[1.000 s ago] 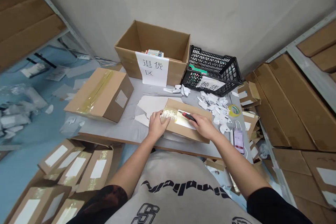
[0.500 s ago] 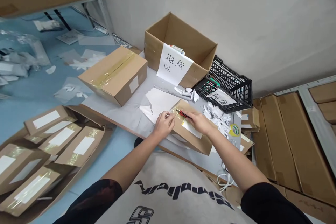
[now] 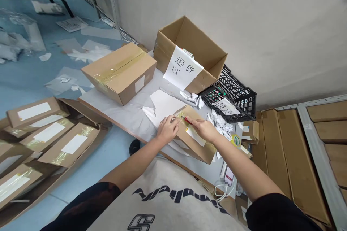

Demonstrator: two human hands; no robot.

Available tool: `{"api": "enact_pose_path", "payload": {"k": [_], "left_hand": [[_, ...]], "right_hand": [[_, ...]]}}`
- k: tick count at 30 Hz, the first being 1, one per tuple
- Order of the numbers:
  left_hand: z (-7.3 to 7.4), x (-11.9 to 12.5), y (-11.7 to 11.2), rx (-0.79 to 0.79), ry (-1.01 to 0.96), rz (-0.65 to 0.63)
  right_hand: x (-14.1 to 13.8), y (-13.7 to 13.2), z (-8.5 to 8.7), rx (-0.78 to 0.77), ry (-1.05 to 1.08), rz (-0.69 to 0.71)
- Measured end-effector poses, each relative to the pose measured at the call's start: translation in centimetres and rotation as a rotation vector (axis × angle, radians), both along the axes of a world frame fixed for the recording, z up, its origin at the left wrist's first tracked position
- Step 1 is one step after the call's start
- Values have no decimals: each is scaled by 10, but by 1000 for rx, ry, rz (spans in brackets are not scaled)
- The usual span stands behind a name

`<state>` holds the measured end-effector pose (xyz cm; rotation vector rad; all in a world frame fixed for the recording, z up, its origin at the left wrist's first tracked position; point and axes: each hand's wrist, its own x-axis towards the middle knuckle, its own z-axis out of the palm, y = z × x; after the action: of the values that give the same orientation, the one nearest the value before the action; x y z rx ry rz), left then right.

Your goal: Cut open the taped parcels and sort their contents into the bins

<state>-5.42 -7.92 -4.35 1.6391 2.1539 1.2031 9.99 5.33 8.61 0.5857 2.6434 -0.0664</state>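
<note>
The box [image 3: 193, 147] lies on the desk [image 3: 132, 113], its long axis slanting from far left to near right. The right hand [image 3: 203, 129] grips the cutter [image 3: 186, 119] at its far end; the left hand [image 3: 167, 130] is there also, its grasp I cannot tell.

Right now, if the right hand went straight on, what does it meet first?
Likely the packing tape on the carton below it, via its red utility knife; the left hand sits close to that line, depth unclear.

Pale grey shirt front [image 3: 162, 211], slanted black lettering [image 3: 178, 195], outlined S [image 3: 141, 222], black sleeves [image 3: 276, 211]
</note>
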Motion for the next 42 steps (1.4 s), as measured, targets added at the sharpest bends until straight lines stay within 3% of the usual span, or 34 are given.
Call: {"api": "enact_pose_path", "payload": {"k": [11, 24, 28, 30, 33, 36, 42], "left_hand": [[-1, 1, -3, -12, -23, 16], [2, 1, -5, -13, 38, 60], [16, 2, -7, -10, 121, 81], [28, 10, -3, 3, 193, 33], [42, 33, 8, 43, 313, -191], [45, 56, 17, 58, 367, -365], [34, 64, 19, 40, 363, -371]], "right_hand": [[-9, -9, 27, 124, -227, 46], [42, -11, 42, 87, -286, 71], [63, -10, 45, 66, -297, 40], [71, -11, 44, 69, -279, 20], [80, -14, 40, 64, -225, -3], [90, -16, 37, 56, -175, -26], [122, -21, 36, 44, -170, -92]]}}
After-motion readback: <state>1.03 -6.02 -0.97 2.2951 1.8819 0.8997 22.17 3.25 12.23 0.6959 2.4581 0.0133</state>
